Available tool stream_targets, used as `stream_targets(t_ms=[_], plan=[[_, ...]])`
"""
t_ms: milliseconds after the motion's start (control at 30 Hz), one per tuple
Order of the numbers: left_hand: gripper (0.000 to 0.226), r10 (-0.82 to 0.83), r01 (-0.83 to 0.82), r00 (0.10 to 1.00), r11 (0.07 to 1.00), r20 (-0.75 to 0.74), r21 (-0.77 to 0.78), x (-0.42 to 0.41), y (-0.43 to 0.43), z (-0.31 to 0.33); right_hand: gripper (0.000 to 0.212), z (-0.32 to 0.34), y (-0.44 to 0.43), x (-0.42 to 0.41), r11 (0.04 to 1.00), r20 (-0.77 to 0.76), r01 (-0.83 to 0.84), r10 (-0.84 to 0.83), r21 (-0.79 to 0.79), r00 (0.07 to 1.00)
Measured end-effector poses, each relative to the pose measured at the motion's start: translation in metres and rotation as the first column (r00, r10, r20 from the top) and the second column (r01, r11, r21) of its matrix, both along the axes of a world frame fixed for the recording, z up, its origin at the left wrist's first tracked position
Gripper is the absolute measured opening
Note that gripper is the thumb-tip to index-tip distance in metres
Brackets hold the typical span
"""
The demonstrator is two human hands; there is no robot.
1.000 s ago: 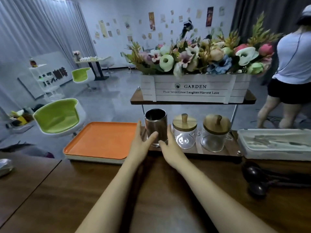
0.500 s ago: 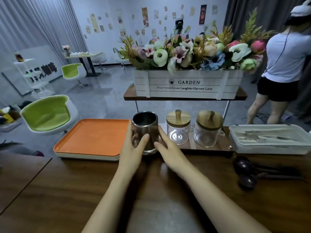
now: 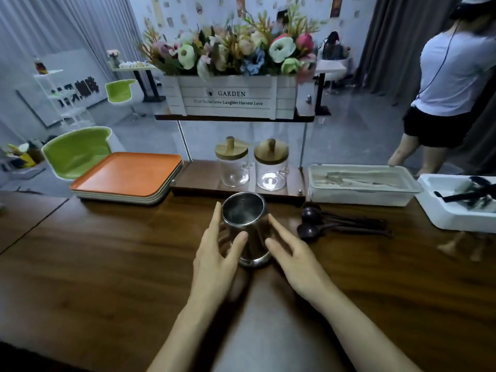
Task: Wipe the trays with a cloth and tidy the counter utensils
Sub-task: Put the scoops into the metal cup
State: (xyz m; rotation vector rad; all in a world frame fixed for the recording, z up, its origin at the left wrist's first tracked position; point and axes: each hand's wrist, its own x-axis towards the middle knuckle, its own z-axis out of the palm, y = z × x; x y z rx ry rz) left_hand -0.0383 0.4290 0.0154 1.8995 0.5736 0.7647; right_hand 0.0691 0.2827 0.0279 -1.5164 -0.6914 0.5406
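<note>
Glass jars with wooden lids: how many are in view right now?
2. The left jar and the right jar stand side by side on the rack's lower shelf, beneath the flower box, behind the metal cup. No others show.

Café counter (image 3: 107,264): stacked trays (image 3: 126,174), cutlery bin (image 3: 359,196).

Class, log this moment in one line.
left hand grips shiny steel cylindrical cup | right hand open beside cup | orange rectangular trays stacked

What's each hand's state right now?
Left hand: holds the metal cup, thumb across its front.
Right hand: open, straight fingers against the cup's side.
</note>
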Motion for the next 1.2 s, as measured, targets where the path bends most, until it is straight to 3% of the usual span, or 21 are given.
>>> stream_targets(t_ms=[333, 700, 900, 1100, 1200], plan=[[0.075, 0.091, -0.090, 0.995, 0.996, -0.037, 0.026, 0.013, -0.129, -0.002, 0.047, -0.011, -0.127, 0.016, 0.999, -0.041, 0.027, -0.028, -0.033, 0.999], [0.083, 0.029, -0.028, 0.999, 0.999, -0.035, 0.036, 0.017, -0.139, -0.010, 0.037, -0.024, -0.145, 0.031, 0.999, -0.125, 0.040, -0.039, 0.012, 0.991], [0.107, -0.049, 0.047, 0.997, 0.998, -0.052, -0.028, 0.026, -0.134, -0.013, 0.027, -0.032, -0.135, 0.092, 0.953, 0.091, 0.241, -0.227, -0.185, 0.970], [0.092, -0.024, 0.023, 0.995, 1.000, -0.093, -0.020, 0.027, -0.133, -0.034, 0.033, -0.025, -0.112, 0.128, 0.884, 0.331, 0.324, -0.210, -0.339, 0.920], [0.090, -0.011, 0.010, 0.996, 1.000, -0.089, -0.002, 0.028, -0.134, -0.036, 0.035, -0.024, -0.101, 0.138, 0.856, 0.376, 0.314, -0.155, -0.410, 0.913]])
